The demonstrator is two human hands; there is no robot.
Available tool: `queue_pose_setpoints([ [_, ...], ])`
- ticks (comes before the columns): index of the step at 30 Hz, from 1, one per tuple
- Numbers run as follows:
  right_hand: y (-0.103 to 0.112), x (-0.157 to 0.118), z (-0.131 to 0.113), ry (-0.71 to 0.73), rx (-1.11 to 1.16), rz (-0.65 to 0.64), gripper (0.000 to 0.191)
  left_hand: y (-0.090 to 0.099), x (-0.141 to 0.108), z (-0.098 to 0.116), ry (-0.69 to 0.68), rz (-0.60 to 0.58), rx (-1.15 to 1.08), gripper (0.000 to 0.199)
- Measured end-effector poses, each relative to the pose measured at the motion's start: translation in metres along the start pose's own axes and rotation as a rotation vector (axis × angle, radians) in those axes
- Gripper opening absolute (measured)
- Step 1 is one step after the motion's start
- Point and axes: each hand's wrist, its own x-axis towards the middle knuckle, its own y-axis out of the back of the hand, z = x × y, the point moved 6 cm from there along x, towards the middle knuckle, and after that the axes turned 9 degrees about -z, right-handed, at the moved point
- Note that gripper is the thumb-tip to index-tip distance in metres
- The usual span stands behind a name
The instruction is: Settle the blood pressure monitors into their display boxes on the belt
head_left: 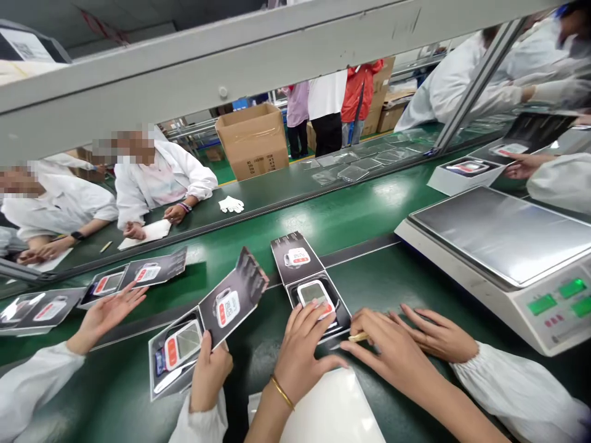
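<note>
Head view, nearest first: my left hand (pixel 300 363) lay open, fingertips on the face of a white blood pressure monitor (pixel 316 294), which sat in the lower tray of a black fold-open card box (pixel 290 255) on the green counter (pixel 369 271). My right hand (pixel 392 363) was pinched around a small pale stick (pixel 357 336), just beside the tray's edge, with part of the stick hidden behind my fingers. A white sheet (pixel 327 412) lay beside my left forearm, cut off by the bottom edge of the frame.

Just to my left, a sleeved hand (pixel 210 375) touched a second open box (pixel 178 351). Another sleeved hand (pixel 108 317) lay near a row of open boxes (pixel 148 271) running out past the left edge. On my right, a co-worker's hand (pixel 438 335) sat close to mine, leaving only a narrow strip of green before the steel weighing scale (pixel 501 237). The scale's green readouts (pixel 572 288) were too small to read, and its corner ran out of frame. The cards' printing was also illegible. Farther off, across the line, stood a cardboard carton (pixel 253 141), and white gloves (pixel 231 204) lay nearer.
</note>
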Motion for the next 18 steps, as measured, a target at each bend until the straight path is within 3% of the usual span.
queue_pose_setpoints([
  [3,-0.004,0.004,-0.006,-0.014,-0.109,0.093,0.026,-0.001,-0.001,-0.003,0.012,0.063,-0.021,0.049],
  [7,-0.004,-0.008,-0.019,-0.012,-0.079,0.216,0.019,-0.001,-0.004,-0.005,0.007,0.084,-0.08,0.053],
  [9,-0.017,-0.013,-0.03,0.039,-0.041,0.142,0.018,-0.001,-0.007,-0.006,0.01,0.1,-0.106,0.057],
  [13,-0.043,-0.021,-0.038,0.001,-0.061,0.046,0.039,0.006,-0.02,-0.014,0.044,0.154,-0.072,0.061],
  [16,-0.047,-0.025,-0.036,-0.071,0.034,0.019,0.051,0.019,-0.044,-0.029,0.052,0.152,0.116,0.059],
  [18,-0.046,-0.027,-0.035,-0.103,0.097,-0.045,0.044,0.034,-0.071,-0.045,0.044,0.155,0.29,0.057],
])
